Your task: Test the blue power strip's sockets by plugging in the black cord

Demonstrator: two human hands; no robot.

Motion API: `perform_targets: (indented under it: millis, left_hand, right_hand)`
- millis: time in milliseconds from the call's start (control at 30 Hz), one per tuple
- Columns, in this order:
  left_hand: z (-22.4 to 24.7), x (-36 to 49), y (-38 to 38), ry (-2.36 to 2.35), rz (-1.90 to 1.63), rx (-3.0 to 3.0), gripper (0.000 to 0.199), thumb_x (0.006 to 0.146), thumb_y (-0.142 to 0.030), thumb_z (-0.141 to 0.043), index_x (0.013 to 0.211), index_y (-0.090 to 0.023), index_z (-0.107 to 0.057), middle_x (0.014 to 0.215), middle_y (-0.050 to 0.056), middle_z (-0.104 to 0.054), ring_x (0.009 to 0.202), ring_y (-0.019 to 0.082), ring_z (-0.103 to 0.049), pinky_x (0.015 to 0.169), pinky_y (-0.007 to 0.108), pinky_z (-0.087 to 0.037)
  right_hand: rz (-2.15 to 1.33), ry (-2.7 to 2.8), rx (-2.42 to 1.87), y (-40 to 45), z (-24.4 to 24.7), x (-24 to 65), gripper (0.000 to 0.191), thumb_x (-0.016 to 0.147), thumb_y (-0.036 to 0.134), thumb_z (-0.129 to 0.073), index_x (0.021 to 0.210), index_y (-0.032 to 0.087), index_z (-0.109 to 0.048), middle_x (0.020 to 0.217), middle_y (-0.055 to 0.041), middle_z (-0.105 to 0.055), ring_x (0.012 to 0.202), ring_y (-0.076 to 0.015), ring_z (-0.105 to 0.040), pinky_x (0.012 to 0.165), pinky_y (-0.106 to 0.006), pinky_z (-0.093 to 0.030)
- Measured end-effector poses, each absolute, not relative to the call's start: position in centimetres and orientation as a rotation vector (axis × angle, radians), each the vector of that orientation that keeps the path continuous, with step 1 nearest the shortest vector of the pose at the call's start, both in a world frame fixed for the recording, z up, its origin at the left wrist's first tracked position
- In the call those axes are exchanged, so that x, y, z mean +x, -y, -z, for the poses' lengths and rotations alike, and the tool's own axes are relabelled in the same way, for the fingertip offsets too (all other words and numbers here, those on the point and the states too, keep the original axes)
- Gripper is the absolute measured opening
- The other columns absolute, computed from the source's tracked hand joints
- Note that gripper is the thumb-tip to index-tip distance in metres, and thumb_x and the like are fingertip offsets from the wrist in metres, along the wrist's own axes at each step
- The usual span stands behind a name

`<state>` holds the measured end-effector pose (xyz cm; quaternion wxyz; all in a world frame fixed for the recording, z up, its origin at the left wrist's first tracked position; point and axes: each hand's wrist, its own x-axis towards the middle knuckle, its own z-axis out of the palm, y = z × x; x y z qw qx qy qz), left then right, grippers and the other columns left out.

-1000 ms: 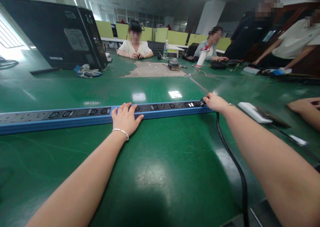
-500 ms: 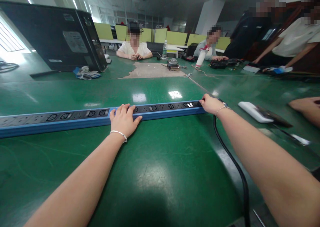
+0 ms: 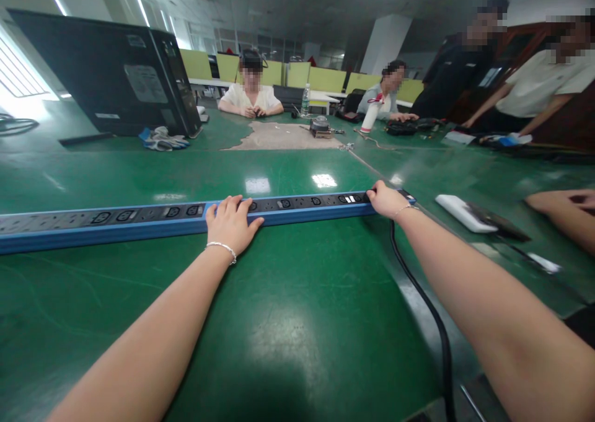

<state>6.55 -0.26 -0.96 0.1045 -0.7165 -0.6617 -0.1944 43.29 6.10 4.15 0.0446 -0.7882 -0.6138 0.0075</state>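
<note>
A long blue power strip with black sockets along its top lies across the green table; its left end runs out of view. My left hand rests palm down on it, fingers spread over the top and thumb along the front side. Near the strip's right end is my right hand, its fingers closed together at the top surface. A small dark piece shows by those fingertips, but I cannot make out what it is. From under this end a thick black cable bends down toward the table's front edge.
A black computer case stands at the back left, with work gloves before it. White and dark items lie to the right, near another person's arm. Several people are around the table, with a water bottle among them.
The view has shifted slightly, so things at the right appear further left. Both hands keep their places on the power strip, which has not visibly moved.
</note>
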Motion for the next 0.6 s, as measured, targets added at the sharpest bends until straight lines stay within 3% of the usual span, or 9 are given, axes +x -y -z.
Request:
perform_targets:
  millis: [600]
  left_hand:
    - [1.1, 6.6, 0.3, 1.956, 0.598, -2.121, 0.053, 0.083, -0.052, -0.043, 0.127, -0.024, -0.050, 0.137, 0.010, -0.049, 0.128, 0.028, -0.038, 0.105, 0.048, -0.022]
  right_hand:
    - [0.030, 1.677, -2.333, -4.6, -5.1, 43.1, 0.038, 0.087, 0.039, -0.041, 0.110, 0.014, -0.059, 0.105, -0.0187, -0.066, 0.097, -0.0280, -0.060, 0.080, -0.033, -0.043]
